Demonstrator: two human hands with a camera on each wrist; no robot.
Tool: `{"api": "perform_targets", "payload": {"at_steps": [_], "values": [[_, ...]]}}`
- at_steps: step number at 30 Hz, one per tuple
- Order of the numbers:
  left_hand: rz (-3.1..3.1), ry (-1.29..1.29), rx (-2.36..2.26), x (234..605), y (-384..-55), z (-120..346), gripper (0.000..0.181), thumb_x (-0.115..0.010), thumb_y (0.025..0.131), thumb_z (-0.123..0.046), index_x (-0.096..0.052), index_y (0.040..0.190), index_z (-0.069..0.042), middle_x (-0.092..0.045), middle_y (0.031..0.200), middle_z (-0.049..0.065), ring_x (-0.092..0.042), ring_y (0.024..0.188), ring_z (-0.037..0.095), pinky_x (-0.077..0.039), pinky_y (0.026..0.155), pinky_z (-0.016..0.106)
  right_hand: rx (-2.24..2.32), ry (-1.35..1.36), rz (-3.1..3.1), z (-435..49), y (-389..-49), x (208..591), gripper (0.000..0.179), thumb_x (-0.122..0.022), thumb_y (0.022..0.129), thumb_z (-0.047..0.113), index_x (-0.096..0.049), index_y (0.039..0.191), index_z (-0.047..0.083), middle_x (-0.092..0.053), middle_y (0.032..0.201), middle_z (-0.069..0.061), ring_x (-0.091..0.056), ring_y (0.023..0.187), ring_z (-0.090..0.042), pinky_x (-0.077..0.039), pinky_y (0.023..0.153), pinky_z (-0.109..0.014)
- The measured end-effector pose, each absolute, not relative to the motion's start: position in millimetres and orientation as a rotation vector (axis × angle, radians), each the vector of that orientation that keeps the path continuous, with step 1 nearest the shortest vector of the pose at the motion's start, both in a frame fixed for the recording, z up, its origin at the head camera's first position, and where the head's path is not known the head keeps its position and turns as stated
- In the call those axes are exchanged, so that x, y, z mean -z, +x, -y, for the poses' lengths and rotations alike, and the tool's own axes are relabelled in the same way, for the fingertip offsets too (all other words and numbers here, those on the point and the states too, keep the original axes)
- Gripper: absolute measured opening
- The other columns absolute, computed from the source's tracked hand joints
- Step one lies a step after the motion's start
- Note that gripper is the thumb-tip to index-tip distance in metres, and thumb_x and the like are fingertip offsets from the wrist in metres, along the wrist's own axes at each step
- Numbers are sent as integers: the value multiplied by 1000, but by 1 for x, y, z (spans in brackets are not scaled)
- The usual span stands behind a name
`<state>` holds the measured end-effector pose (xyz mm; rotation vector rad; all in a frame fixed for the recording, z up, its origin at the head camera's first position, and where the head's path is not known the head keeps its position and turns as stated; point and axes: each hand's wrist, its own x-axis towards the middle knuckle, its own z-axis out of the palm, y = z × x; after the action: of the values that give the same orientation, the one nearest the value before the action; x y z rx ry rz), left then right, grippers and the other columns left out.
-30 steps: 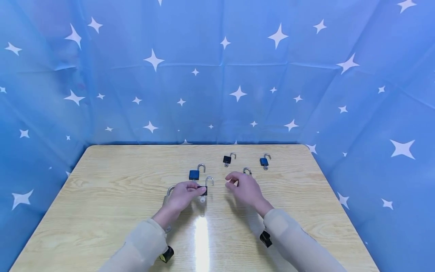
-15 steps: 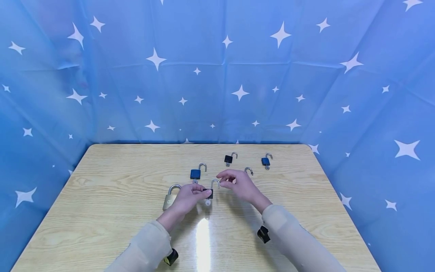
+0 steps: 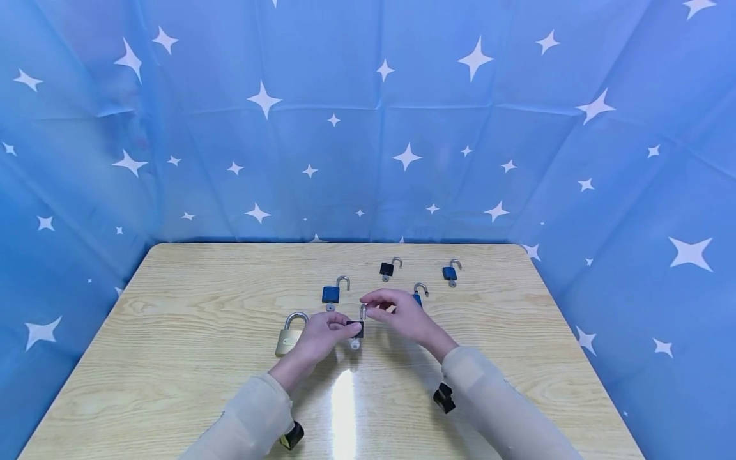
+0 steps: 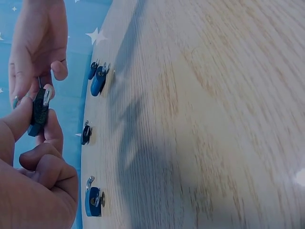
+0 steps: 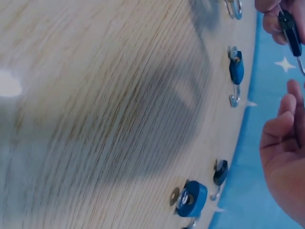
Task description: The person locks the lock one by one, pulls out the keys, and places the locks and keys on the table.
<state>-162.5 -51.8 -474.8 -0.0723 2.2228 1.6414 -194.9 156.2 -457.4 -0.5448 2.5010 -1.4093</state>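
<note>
My left hand [image 3: 321, 335] pinches the body of a small black padlock [image 3: 356, 329] between thumb and fingers, above the table. A key hangs from the bottom of this padlock, and its shackle [image 3: 363, 312] points up, unlatched. At the shackle, the thumb and index fingertips of my right hand [image 3: 405, 316] close in on the metal; the exact contact is partly hidden. The left wrist view shows the black padlock [image 4: 39, 114] edge-on between the two hands. In the right wrist view its shackle runs to the frame's edge beside the bent right fingers [image 5: 279, 126].
A brass padlock [image 3: 287, 342] lies left of my left hand. Behind the hands are a blue padlock [image 3: 330, 294], another black one [image 3: 387, 269] and a blue one [image 3: 449, 273], all unlatched with keys. My right hand partly covers one more blue padlock [image 3: 417, 298].
Both hands have come together, the left going right with the black padlock and the right going left to its shackle. The shackle has swung from broadside to nearly edge-on.
</note>
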Motion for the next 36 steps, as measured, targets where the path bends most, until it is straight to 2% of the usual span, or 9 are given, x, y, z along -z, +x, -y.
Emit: {"api": "perform_targets", "payload": {"at_steps": [5, 11, 18, 27, 32, 36], "values": [[-2251, -52, -1630, 475, -162, 51, 42, -74, 84, -41, -65, 103, -6, -72, 94, 5, -61, 98, 20, -45, 88, 40, 1413, -566, -2502, -150, -193, 457, 21, -63, 96, 26, -68, 116, 21, -70, 102, 4, -62, 89, -12, -51, 78, -30], [-2306, -7, -1623, 474, -160, 48, 37, -77, 82, -38, -67, 99, -6, -71, 90, 5, -62, 89, 18, -45, 81, 34, 1446, -561, -2525, -143, -193, 456, 19, -65, 94, 25, -71, 107, 12, -70, 94, -1, -59, 77, -13, -49, 69, -26], [-2361, 48, -1616, 476, -160, 45, 34, -77, 82, -35, -67, 96, -5, -69, 85, 5, -60, 79, 15, -46, 70, 28, 1414, -470, -2631, -135, -193, 456, 6, -69, 91, 22, -73, 93, 18, -69, 83, 3, -53, 66, -12, -44, 59, -23], [-2349, 66, -1606, 481, -159, 46, 30, -74, 84, -34, -72, 97, -6, -71, 90, 3, -60, 85, 14, -45, 75, 28, 1380, -455, -2706, -131, -193, 459, 5, -70, 90, 22, -73, 90, 17, -71, 82, 5, -54, 66, -10, -44, 59, -22], [-2291, 53, -1628, 485, -159, 46, 34, -75, 84, -33, -69, 103, -5, -73, 88, 4, -64, 81, 13, -46, 73, 27, 1378, -439, -2714, -130, -192, 459, 5, -70, 90, 21, -74, 89, 17, -71, 81, 5, -52, 64, -11, -42, 56, -21], [-2259, 53, -1654, 487, -159, 45, 34, -75, 85, -32, -69, 102, -4, -73, 87, 4, -64, 80, 13, -46, 74, 27, 1376, -441, -2722, -131, -192, 460, 4, -70, 90, 21, -74, 89, 18, -70, 80, 6, -52, 64, -11, -42, 56, -22]]}}
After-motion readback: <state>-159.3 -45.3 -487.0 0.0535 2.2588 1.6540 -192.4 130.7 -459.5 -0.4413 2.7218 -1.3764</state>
